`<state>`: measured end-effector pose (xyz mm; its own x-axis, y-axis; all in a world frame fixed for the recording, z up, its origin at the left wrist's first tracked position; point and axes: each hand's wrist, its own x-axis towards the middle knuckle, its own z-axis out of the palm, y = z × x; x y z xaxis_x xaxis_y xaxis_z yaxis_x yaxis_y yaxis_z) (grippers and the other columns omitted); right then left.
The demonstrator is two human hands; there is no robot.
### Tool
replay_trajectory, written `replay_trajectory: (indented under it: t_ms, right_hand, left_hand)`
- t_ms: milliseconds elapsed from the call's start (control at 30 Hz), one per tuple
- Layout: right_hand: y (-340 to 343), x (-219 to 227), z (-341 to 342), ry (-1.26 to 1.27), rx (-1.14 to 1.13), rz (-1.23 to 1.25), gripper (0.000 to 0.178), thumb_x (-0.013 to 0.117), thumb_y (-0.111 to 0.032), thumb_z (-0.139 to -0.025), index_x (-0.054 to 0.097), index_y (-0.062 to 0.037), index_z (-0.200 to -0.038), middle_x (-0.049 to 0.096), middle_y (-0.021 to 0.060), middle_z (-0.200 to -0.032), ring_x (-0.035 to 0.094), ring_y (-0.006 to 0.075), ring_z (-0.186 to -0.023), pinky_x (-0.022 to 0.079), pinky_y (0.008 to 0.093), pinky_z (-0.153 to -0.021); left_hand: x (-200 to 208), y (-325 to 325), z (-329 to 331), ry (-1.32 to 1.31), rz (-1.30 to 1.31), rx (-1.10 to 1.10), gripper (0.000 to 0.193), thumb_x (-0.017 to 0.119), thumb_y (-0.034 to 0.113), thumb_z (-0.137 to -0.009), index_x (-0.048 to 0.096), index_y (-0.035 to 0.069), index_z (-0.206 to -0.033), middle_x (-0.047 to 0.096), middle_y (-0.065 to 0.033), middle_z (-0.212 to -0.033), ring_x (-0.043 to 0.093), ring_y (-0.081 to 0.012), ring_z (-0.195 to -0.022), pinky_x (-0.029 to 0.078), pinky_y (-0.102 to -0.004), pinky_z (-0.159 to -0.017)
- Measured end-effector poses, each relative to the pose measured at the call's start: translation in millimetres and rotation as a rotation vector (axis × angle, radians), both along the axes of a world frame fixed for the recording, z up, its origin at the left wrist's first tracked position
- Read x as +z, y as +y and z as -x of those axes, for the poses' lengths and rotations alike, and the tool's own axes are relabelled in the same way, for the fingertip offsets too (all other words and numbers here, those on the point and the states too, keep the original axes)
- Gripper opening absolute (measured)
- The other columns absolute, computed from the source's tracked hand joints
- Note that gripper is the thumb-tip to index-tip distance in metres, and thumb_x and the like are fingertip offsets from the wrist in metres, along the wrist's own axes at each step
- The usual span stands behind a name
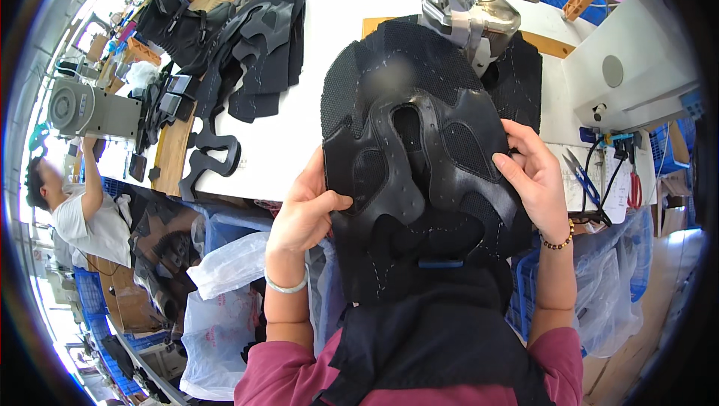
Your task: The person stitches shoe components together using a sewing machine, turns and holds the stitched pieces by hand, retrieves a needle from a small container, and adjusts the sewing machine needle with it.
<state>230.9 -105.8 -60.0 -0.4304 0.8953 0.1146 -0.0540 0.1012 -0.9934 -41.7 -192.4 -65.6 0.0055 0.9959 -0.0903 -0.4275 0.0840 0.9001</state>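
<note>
Between my hands I hold up a black shoe upper [410, 181], laid out flat and facing me. It is mesh with glossy overlays, and a tongue-shaped gap runs down its middle. My left hand [308, 200] pinches its left edge, thumb on top. At the right edge my right hand [535, 174] grips it with the thumb in front and fingers bent round the side. Just beyond the upper stands the sewing machine's metal head [473, 20]. Another dark mesh piece [520, 80] lies partly hidden behind the upper, beside the machine.
Stacked black shoe pieces [266, 54] lie on the white table [326, 13], with one cut overlay [212, 153] near its front edge. Blue-handled scissors [583, 177] and red-handled scissors [635, 189] rest at right. Plastic-lined blue crates [622, 271] stand below. Another person [90, 211] works at far left.
</note>
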Motion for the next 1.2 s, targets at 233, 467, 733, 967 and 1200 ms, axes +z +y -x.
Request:
replay_trajectory:
  t_ms: [233, 467, 733, 967, 1200]
  right_hand:
    - [2, -4, 0, 0.021, 0.0, -0.005, 0.038, 0.053, 0.003, -0.087, 0.044, 0.0035, -0.123, 0.056, 0.0094, -0.105, 0.054, 0.0073, -0.088, 0.044, 0.0189, -0.075]
    - [1, -4, -2, 0.03, 0.004, 0.009, 0.038, 0.052, 0.004, -0.086, 0.043, 0.0038, -0.123, 0.057, 0.0106, -0.104, 0.054, 0.0081, -0.089, 0.043, 0.019, -0.076]
    - [1, -4, -3, 0.053, -0.002, 0.004, 0.038, 0.053, 0.006, -0.085, 0.044, 0.0046, -0.121, 0.057, 0.0106, -0.104, 0.055, 0.0096, -0.09, 0.044, 0.0201, -0.077]
    - [1, -4, -4, 0.059, 0.003, 0.036, 0.038, 0.053, 0.007, -0.084, 0.043, 0.0038, -0.121, 0.057, 0.0099, -0.104, 0.055, 0.0088, -0.089, 0.043, 0.0193, -0.076]
    - [1, -4, -4, 0.086, 0.032, 0.045, 0.04, 0.054, 0.007, -0.084, 0.042, 0.0033, -0.122, 0.057, 0.01, -0.104, 0.055, 0.0092, -0.09, 0.043, 0.0192, -0.076]
  left_hand:
    - [-9, -1, 2, -0.042, 0.022, 0.023, 0.079, 0.042, -0.016, -0.062, 0.026, -0.003, -0.138, 0.04, -0.0125, -0.134, 0.043, -0.0183, -0.121, 0.04, -0.0266, -0.094]
    - [-13, 1, 4, -0.104, 0.034, 0.018, 0.075, 0.043, -0.018, -0.063, 0.031, -0.002, -0.136, 0.044, -0.0125, -0.131, 0.045, -0.0197, -0.12, 0.041, -0.0286, -0.095]
    - [-21, 3, 7, -0.196, 0.068, 0.002, 0.075, 0.042, -0.019, -0.063, 0.033, -0.001, -0.135, 0.047, -0.0126, -0.128, 0.048, -0.0206, -0.117, 0.043, -0.0283, -0.092]
    - [-24, 5, 9, -0.176, 0.076, 0.011, 0.071, 0.042, -0.019, -0.062, 0.038, -0.002, -0.131, 0.05, -0.0128, -0.123, 0.049, -0.0207, -0.115, 0.043, -0.028, -0.092]
    - [-19, 7, 6, -0.18, 0.112, 0.021, 0.073, 0.044, -0.017, -0.061, 0.037, -0.003, -0.132, 0.051, -0.0129, -0.122, 0.05, -0.0207, -0.114, 0.041, -0.0284, -0.094]
